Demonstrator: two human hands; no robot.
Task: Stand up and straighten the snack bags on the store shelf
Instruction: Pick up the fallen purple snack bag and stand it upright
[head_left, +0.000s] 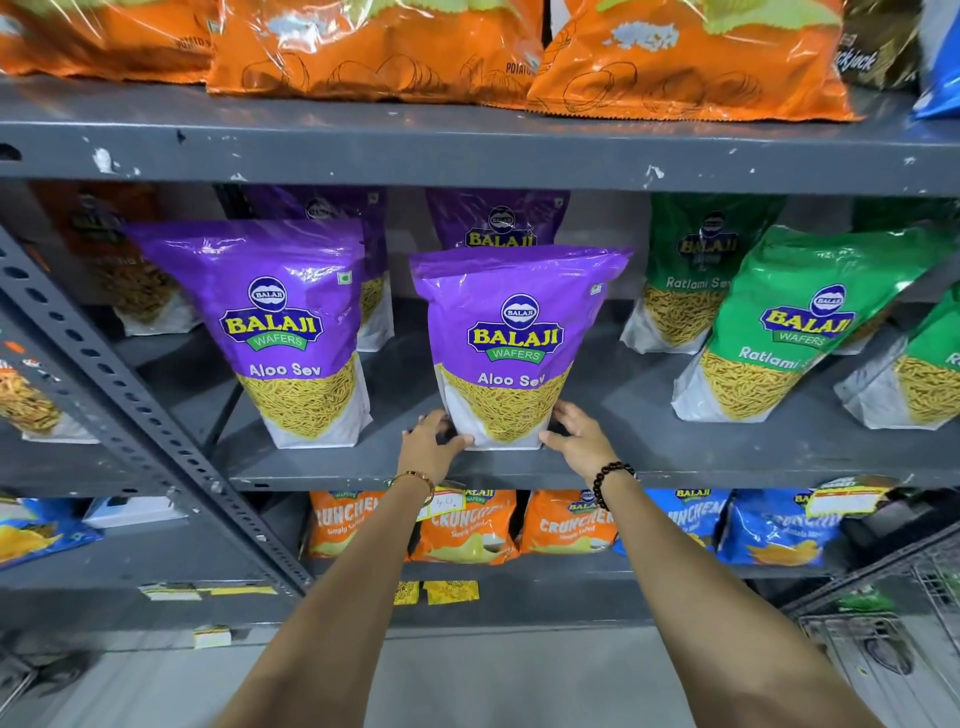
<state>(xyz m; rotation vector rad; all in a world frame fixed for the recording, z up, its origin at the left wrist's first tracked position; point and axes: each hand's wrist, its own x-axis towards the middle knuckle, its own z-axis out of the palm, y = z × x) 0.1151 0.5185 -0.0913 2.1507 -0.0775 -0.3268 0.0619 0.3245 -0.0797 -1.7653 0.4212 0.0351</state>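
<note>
A purple Aloo Sev bag (511, 343) stands upright in the middle of the grey shelf (623, 457). My left hand (431, 447) grips its lower left corner and my right hand (574, 434) grips its lower right corner. A second purple Aloo Sev bag (283, 322) stands upright to its left, leaning slightly. Behind them stand two more purple bags (498, 221), partly hidden. To the right, green Ratlami Sev bags (779, 332) lean to the left.
A perforated grey upright (119, 384) crosses the left side. Orange chip bags (374, 52) lie on the shelf above. Orange and blue Crunchem bags (467, 527) fill the shelf below. A wire basket (883, 639) sits at the lower right.
</note>
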